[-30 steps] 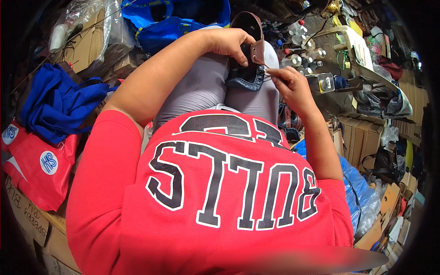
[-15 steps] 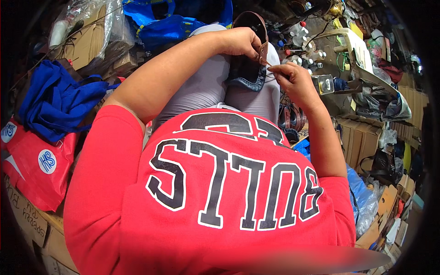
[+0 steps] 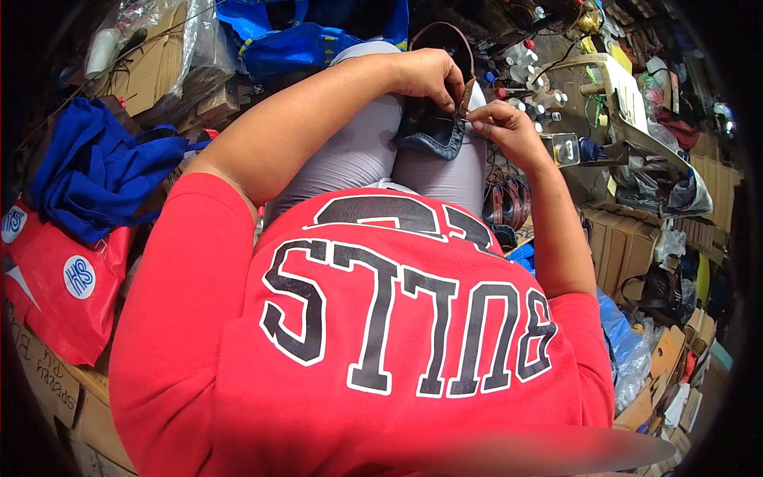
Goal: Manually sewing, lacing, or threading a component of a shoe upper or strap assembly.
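Note:
A dark shoe point(image 3: 430, 137) with a brown rim lies across my lap, its blue-black end towards me. My left hand point(image 3: 435, 78) is closed on the shoe's upper edge, thumb and fingers pinching the brown rim near its right side. Close by, my right hand point(image 3: 509, 133) is closed in a pinch at the shoe's right edge. Something thin and pale, like a needle or thread, shows at its fingertips, too small to name surely. The inside of the shoe is partly hidden by my left hand.
A blue bag point(image 3: 318, 44) stands beyond my knees. To the left, blue cloth point(image 3: 99, 171) lies over a red bag point(image 3: 67, 286). Several small bottles point(image 3: 548, 99) stand to the right, near a pale plastic stool or chair point(image 3: 616, 87). Cardboard point(image 3: 624, 246) is stacked farther right.
My right hand has come slightly lower and its fingertips have turned at the shoe's edge. The brown rim has tilted a little under my left fingers.

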{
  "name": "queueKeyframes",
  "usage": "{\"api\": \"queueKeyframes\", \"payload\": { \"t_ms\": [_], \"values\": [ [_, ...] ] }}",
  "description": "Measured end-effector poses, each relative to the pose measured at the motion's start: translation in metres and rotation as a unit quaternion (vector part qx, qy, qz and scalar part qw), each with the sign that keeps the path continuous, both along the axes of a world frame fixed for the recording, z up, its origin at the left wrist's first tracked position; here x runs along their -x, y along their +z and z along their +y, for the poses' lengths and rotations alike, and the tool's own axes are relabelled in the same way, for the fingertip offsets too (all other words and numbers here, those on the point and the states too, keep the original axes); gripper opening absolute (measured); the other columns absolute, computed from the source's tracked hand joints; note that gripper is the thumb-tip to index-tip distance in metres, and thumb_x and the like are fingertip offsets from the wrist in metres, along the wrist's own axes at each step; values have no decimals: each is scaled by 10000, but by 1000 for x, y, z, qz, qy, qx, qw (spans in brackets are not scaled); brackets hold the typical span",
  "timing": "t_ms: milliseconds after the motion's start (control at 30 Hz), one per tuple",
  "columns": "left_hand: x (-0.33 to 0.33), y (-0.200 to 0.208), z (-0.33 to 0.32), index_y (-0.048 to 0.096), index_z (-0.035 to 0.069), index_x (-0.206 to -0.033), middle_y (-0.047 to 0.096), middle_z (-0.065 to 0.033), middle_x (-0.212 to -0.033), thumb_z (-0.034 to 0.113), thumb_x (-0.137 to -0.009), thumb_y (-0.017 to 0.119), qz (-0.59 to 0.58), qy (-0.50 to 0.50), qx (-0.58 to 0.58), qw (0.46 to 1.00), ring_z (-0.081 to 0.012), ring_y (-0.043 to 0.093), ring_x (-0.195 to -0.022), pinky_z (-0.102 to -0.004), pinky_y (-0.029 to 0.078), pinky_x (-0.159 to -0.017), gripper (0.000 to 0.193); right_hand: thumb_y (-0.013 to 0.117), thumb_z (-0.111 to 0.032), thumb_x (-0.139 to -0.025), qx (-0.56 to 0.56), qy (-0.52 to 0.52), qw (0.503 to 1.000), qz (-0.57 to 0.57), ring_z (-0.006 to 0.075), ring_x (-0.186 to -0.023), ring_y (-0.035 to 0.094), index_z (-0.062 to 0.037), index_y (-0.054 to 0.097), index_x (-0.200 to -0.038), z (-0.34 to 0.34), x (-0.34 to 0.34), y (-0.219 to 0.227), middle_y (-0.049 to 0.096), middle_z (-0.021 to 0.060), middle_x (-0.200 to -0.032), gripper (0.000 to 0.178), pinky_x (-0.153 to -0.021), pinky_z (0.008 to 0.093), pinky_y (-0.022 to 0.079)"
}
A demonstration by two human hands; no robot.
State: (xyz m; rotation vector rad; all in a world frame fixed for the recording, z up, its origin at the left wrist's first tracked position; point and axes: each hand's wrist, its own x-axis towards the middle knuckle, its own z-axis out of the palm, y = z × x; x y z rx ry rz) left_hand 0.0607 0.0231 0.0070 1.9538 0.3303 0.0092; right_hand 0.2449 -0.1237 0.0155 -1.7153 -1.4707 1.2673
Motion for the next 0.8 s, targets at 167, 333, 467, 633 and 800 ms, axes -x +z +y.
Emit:
{"api": "queueKeyframes", "payload": {
  "t_ms": [167,333,467,633,800],
  "values": [
    [2,-6,1,697,38,-959,687,-46,-825,83,-707,736,-19,-2,3,1000,-117,598,-738,-264,465,-723,259,641,-56,-832,3,-12,999,46,96,-867,537,-37,677,-949,0,-4,-5,562,-5,-888,124,-797,238,427],
    [2,-6,0,698,36,-952,687,-47,-831,71,-712,729,-27,1,10,1000,-123,605,-752,-264,467,-742,245,618,-55,-847,20,19,999,42,95,-863,539,-21,661,-944,5,-9,-4,560,-3,-897,112,-800,238,428],
    [-1,0,-2,700,43,-956,688,-54,-832,95,-709,735,-3,2,-2,1000,-127,610,-751,-262,468,-740,255,646,-51,-826,9,-1,999,50,92,-841,532,-23,671,-930,3,-5,-6,567,1,-894,111,-776,231,423],
    [-4,5,0,703,61,-971,695,-64,-856,117,-700,740,2,-6,-25,1000,-138,621,-767,-265,469,-747,279,698,-59,-783,-94,-11,992,-87,93,-773,522,-79,705,-951,-14,5,1,568,0,-828,170,-699,249,429],
    [-10,10,5,702,93,-1012,699,-64,-904,121,-705,734,20,-57,-56,997,-170,635,-818,-291,476,-772,311,698,-61,-781,-83,14,983,-162,97,-735,533,-112,710,-948,-18,12,28,579,7,-812,175,-665,246,435]
  ]
}}
